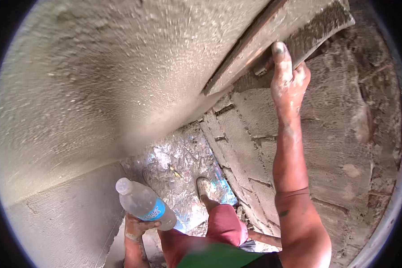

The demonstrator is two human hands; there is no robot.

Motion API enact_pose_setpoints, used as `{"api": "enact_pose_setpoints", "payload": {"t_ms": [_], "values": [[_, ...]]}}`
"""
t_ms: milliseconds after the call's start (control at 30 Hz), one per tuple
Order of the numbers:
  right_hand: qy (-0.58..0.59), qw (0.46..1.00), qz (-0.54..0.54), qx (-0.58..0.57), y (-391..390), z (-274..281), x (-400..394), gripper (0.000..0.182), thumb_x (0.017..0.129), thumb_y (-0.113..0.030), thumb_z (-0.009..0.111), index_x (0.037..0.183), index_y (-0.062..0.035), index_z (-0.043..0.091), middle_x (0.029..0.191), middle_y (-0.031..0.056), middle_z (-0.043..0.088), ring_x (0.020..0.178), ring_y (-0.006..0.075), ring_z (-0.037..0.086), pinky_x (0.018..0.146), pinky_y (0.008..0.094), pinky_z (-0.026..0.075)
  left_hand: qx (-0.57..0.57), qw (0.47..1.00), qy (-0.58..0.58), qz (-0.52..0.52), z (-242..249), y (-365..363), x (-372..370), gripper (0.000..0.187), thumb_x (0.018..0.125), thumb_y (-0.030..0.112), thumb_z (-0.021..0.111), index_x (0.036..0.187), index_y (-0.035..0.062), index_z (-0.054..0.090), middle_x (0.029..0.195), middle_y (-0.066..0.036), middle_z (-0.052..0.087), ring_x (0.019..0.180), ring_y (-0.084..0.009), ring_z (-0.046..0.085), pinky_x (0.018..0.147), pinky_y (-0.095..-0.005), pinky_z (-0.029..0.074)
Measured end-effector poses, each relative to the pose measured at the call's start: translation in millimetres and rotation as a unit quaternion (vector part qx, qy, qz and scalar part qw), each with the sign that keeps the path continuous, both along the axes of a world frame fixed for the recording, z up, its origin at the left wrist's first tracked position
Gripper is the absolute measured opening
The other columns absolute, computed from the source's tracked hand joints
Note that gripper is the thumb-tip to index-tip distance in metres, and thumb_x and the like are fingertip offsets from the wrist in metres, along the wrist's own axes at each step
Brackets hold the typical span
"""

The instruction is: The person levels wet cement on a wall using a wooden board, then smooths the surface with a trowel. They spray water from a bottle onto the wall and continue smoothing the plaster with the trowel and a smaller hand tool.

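At the lower left my left hand [137, 225] is wrapped round the lower part of a clear plastic bottle [140, 201] with a white cap and a blue label. The bottle is tilted, cap toward the upper left. High on the right, my right hand [290, 80], smeared with mortar, grips the near edge of a flat, mortar-coated board [319, 33]. Its thumb lies on top while the other fingers are hidden behind. Close beside that board, a long wooden batten [250, 56] runs along the edge of the plastered wall [120, 67].
Bare block wall [254, 134] with open joints extends down the right. A smooth grey plastered wall [67, 223] stands at the lower left. Between them lies a splattered sheet [183, 152] on the floor, with my shoe [204, 186] on it.
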State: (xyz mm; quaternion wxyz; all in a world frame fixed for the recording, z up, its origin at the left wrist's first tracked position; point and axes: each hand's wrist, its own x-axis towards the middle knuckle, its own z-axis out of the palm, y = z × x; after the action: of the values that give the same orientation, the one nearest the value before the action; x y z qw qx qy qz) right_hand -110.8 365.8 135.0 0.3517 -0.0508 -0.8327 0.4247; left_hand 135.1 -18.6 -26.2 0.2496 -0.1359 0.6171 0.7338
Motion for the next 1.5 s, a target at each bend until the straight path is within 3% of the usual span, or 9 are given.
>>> {"api": "enact_pose_setpoints", "payload": {"t_ms": [300, 433, 600, 700, 767, 1167, 1233, 1333, 1500], "values": [[-0.044, 0.800, -0.066, 0.594, 74, -456, 25, 0.033, 0.093, -0.020, 0.059, 0.121, -0.0023, 0.060, 0.095, 0.0185, 0.066, 0.083, 0.0296, 0.062, 0.077, 0.0427, 0.050, -0.021, 0.995, -0.079, 0.060, -79, 6, 49, 0.099, 0.044, 0.015, 0.098, 0.129, 0.0021, 0.050, 0.119, -0.009, 0.061, 0.110, -0.0232, 0.060, 0.097, -0.0404, 0.049], [-0.093, 0.990, 0.095, -0.035, 22, -514, 25, 0.035, 0.091, -0.020, 0.061, 0.118, 0.0019, 0.059, 0.107, 0.0222, 0.066, 0.097, 0.0354, 0.062, 0.091, 0.0427, 0.047, -0.013, 0.995, -0.077, 0.057, -218, 21, 61, 0.085, 0.052, 0.007, 0.093, 0.126, 0.0015, 0.053, 0.116, -0.010, 0.063, 0.110, -0.0219, 0.060, 0.096, -0.0381, 0.049], [-0.288, 0.941, 0.037, 0.176, 41, -663, 126, 0.038, 0.090, -0.030, 0.065, 0.111, 0.0024, 0.064, 0.102, 0.0265, 0.066, 0.092, 0.0403, 0.064, 0.080, 0.0440, 0.050, 0.005, 0.999, -0.052, -0.007, -171, 64, 29, 0.069, 0.063, -0.012, 0.080, 0.126, 0.0013, 0.053, 0.116, -0.010, 0.064, 0.104, -0.0187, 0.062, 0.086, -0.0333, 0.056], [-0.212, 0.861, 0.088, 0.453, 33, -677, 226, 0.038, 0.093, -0.029, 0.061, 0.116, 0.0012, 0.062, 0.096, 0.0253, 0.066, 0.087, 0.0402, 0.063, 0.079, 0.0495, 0.049, 0.041, 0.995, -0.082, 0.026, -150, 95, 4, 0.081, 0.063, -0.011, 0.081, 0.134, 0.0019, 0.044, 0.120, -0.010, 0.061, 0.104, -0.0187, 0.062, 0.086, -0.0329, 0.055], [-0.371, 0.891, 0.148, -0.217, -3, -573, 243, 0.046, 0.092, -0.032, 0.062, 0.119, 0.0045, 0.058, 0.097, 0.0263, 0.063, 0.092, 0.0414, 0.060, 0.080, 0.0521, 0.046, 0.045, 0.989, -0.138, 0.023, -126, 105, -6, 0.092, 0.061, -0.005, 0.086, 0.139, 0.0032, 0.036, 0.125, -0.009, 0.059, 0.108, -0.0191, 0.060, 0.093, -0.0347, 0.051], [-0.496, 0.863, -0.069, -0.067, -35, -551, 454, 0.048, 0.087, -0.031, 0.068, 0.118, 0.0045, 0.056, 0.101, 0.0211, 0.063, 0.097, 0.0318, 0.061, 0.082, 0.0433, 0.051, 0.083, 0.980, 0.034, -0.179, -149, 149, -10, 0.057, 0.078, 0.008, 0.076, 0.127, 0.0016, 0.048, 0.112, -0.007, 0.063, 0.100, -0.0173, 0.061, 0.087, -0.0327, 0.051], [-0.219, 0.592, -0.087, -0.771, -33, -570, 494, 0.044, 0.087, -0.027, 0.069, 0.118, 0.0020, 0.057, 0.097, 0.0175, 0.065, 0.092, 0.0264, 0.063, 0.080, 0.0397, 0.051, 0.338, 0.889, -0.293, -0.095, -167, 181, -18, 0.035, 0.087, 0.011, 0.068, 0.119, 0.0035, 0.056, 0.100, -0.006, 0.066, 0.082, -0.0172, 0.067, 0.071, -0.0294, 0.056], [-0.421, 0.838, -0.030, -0.346, -37, -503, 500, 0.030, 0.089, -0.026, 0.067, 0.100, 0.0015, 0.062, 0.083, 0.0108, 0.066, 0.074, 0.0206, 0.063, 0.070, 0.0351, 0.051, 0.420, 0.862, -0.258, -0.121, -98, 231, -52, 0.024, 0.088, 0.018, 0.069, 0.107, 0.0058, 0.060, 0.091, -0.004, 0.065, 0.079, -0.0148, 0.065, 0.067, -0.0274, 0.054], [-0.484, 0.776, -0.087, -0.395, -50, -390, 460, 0.029, 0.091, -0.026, 0.066, 0.078, 0.0007, 0.065, 0.068, 0.0055, 0.064, 0.059, 0.0152, 0.059, 0.059, 0.0321, 0.048, 0.422, 0.900, -0.087, -0.059, -49, 274, -69, 0.029, 0.084, 0.014, 0.074, 0.107, 0.0061, 0.059, 0.090, -0.003, 0.065, 0.079, -0.0128, 0.064, 0.067, -0.0275, 0.054]]}}
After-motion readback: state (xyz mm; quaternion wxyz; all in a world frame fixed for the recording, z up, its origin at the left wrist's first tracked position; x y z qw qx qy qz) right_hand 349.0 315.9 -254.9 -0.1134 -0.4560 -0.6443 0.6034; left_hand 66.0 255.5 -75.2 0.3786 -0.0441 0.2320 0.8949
